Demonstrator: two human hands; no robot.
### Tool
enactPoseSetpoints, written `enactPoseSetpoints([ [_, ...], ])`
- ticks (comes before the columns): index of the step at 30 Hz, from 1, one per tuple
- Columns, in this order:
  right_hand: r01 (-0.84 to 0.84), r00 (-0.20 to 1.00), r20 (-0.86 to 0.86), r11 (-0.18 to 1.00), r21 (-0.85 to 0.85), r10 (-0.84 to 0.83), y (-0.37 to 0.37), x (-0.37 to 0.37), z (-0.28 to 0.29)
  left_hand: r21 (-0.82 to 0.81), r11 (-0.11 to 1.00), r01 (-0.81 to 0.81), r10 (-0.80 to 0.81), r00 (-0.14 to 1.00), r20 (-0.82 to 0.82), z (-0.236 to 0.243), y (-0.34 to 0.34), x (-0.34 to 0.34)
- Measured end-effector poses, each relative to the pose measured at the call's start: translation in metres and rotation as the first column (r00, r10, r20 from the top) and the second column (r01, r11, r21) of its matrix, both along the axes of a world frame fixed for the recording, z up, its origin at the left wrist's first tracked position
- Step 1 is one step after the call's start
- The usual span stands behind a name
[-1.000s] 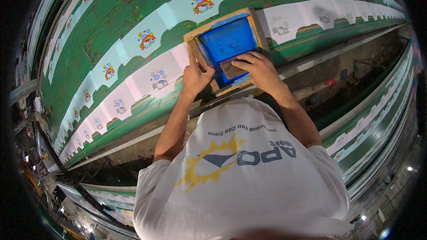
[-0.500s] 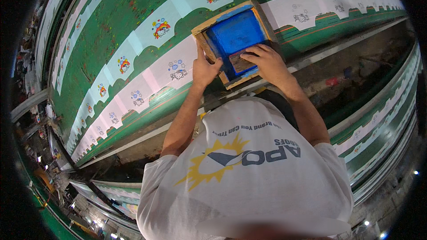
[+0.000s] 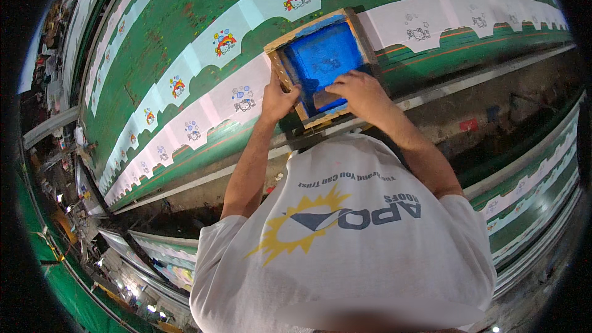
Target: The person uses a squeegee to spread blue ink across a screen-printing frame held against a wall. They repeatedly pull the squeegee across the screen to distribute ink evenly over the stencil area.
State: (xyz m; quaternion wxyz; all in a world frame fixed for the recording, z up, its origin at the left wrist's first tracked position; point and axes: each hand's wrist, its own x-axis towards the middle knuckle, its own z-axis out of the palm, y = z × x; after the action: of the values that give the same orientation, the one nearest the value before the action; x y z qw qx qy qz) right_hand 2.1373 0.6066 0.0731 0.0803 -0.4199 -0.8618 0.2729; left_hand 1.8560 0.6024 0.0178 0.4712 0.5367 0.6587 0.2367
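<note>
Basically, wooden frame w/ blue ink spread over its inside lay on pale pink strip, at near side of green table; strip ran out left & right of it. Brown block sat in the ink, near end of frame. Left hand was closed on frame's left side, thumb at rim. Right hand, fingers bent, gripped the block's right part; exact fingertip contact n/c (can't tell).
</note>
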Motion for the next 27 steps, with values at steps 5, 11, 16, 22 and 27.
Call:
enactPoseSetpoints([
  [5, 0.063, 0.998, -0.027, 0.995, 0.084, -0.061, 0.07, -0.019, -0.005, -0.083, 0.996, -0.027, 0.03, 0.999, 0.037, 0.002, -0.001, 0.0],
  [11, 0.083, 0.995, 0.051, 0.997, 0.001, -0.083, 0.093, -0.036, -0.007, -0.015, 0.999, 0.042, -0.043, 0.997, -0.061, 0.001, 0.001, -0.003],
  [16, 0.082, 0.995, -0.065, 0.992, 0.1, -0.076, 0.025, -0.014, -0.005, 0.068, 0.994, 0.086, -0.078, 0.991, -0.108, -0.002, 0.0, -0.004],
  [22, 0.034, 0.999, 0.039, 0.994, -0.107, -0.03, 0.019, -0.006, 0.007, -0.032, 0.997, 0.065, -0.066, 0.997, -0.048, -0.01, 0.001, -0.008],
  [27, 0.119, 0.993, -0.012, 0.991, -0.059, -0.12, 0.088, -0.033, 0.001, -0.05, 0.996, 0.075, -0.08, 0.993, -0.092, -0.011, 0.002, -0.008],
])
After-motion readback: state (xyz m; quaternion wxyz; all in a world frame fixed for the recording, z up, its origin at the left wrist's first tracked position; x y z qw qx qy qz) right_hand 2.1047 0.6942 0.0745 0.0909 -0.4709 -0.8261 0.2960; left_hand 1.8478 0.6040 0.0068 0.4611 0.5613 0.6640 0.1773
